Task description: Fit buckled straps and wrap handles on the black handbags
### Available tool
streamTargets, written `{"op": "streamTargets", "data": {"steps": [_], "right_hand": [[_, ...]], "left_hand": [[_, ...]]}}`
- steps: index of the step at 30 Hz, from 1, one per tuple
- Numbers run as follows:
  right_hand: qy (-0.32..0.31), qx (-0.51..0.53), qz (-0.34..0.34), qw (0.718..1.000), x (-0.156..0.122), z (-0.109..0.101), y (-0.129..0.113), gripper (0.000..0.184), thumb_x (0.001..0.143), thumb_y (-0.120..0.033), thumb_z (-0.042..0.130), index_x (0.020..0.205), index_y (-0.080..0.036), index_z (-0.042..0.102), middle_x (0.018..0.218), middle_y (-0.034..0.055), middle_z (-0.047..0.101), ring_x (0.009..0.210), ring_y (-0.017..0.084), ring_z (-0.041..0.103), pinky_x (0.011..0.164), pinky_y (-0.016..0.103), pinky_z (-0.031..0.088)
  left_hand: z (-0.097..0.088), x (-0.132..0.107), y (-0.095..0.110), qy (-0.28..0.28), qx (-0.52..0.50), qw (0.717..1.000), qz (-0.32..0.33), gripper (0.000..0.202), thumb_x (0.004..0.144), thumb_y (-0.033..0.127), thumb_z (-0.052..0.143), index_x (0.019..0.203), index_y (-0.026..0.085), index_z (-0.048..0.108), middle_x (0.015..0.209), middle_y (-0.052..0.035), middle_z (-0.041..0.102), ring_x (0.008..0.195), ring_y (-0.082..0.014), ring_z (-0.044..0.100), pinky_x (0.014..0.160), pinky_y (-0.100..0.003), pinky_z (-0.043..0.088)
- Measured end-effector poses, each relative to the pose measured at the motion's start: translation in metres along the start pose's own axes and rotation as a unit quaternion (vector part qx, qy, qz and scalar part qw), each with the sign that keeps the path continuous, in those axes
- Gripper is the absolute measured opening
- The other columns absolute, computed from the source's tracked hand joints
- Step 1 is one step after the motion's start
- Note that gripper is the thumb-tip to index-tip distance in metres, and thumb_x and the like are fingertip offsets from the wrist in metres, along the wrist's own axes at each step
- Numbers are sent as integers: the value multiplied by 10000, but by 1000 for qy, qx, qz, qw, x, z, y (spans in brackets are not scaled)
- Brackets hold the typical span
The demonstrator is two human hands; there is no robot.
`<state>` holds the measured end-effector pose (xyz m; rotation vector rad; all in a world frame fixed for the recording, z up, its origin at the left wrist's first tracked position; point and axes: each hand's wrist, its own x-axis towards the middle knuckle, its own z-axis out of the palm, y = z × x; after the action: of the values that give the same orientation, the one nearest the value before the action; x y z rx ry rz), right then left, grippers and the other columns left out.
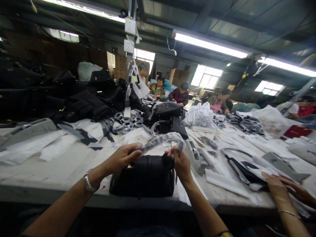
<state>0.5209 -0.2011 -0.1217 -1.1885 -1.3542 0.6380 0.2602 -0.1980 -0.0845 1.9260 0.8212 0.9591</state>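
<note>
A black handbag (143,179) lies at the table's front edge, right before me. Its handle (160,141), wrapped in clear plastic, arches above the bag. My left hand (125,156) is closed on the handle's left end, thumb and fingers pinching the wrapping. At the right end, my right hand (181,161) has its fingers curled around the handle near where it meets the bag. Part of the bag's top edge is hidden behind my hands. Brassy hardware shows beside my left fingers.
Black bags (84,102) are heaped at the left. Wrapped handles (129,120) lie mid-table beside more bags. A grey tray (195,154) stands right of my bag. At the right, a co-worker's hands (278,184) rest on a black-and-white piece. Several people sit across the table.
</note>
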Motion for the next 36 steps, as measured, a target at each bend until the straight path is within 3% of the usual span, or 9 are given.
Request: {"op": "streamTargets", "data": {"steps": [4,7,10,13,17,21,26,32,36], "right_hand": [[2,-7,-36,999,59,4,4,378,896,-573,455,805,-233,594,685,-3,665,786,218,701,797,328,495],[-22,-49,-20,998,88,4,11,322,827,-510,565,848,-200,648,774,47,708,870,261,682,889,409,473],[15,-97,-54,994,72,0,11,473,730,-371,704,1150,-165,636,1188,126,668,1203,314,549,1069,476,347],[101,-135,-146,975,20,0,3,528,856,-302,606,1365,-206,503,1416,115,511,1262,267,507,1079,434,364],[-89,-132,-128,979,-42,16,-7,231,928,-292,554,1121,-256,675,1124,65,695,1019,243,652,932,370,477],[-242,-200,-49,948,-49,41,-10,340,876,-414,639,1160,-230,669,1072,92,734,965,298,686,852,400,496],[-307,-289,-22,906,-32,61,-14,345,842,-440,657,1072,-186,699,982,106,757,918,314,704,766,377,507],[-304,-235,16,923,-21,65,-2,440,804,-420,690,1123,-118,695,1133,160,725,1067,319,671,911,393,509],[-344,-183,25,921,-19,64,1,324,812,-402,681,987,-135,729,938,105,765,886,282,707,760,344,534]], "left_hand": [[2,3,-1,118,-96,988,9,365,957,507,478,828,177,565,706,20,501,636,-118,453,604,-223,380],[11,5,-2,87,-113,990,8,287,944,447,540,914,169,606,815,-15,595,762,-147,545,711,-241,432],[18,6,-8,64,-94,993,-20,254,897,402,625,943,155,665,900,-43,658,862,-186,599,801,-273,459],[20,-2,-20,97,-85,991,-30,275,883,396,644,1026,167,693,1043,-62,692,968,-218,632,868,-297,478],[30,-30,-42,239,-47,968,-61,318,893,412,624,1112,186,675,1130,-76,697,1043,-236,645,924,-318,488],[57,-59,-62,283,5,952,-114,227,848,374,683,996,203,709,1024,-59,720,923,-223,671,873,-325,512],[73,-65,-83,318,-63,938,-121,208,784,303,741,963,200,720,970,-51,729,914,-225,677,850,-334,529],[62,-58,-94,317,-119,934,-112,211,787,331,737,928,174,746,910,-59,744,871,-219,686,804,-309,527],[61,-57,-93,302,-125,940,-94,188,796,320,740,928,188,767,968,-59,736,929,-210,667,853,-294,500]]}}
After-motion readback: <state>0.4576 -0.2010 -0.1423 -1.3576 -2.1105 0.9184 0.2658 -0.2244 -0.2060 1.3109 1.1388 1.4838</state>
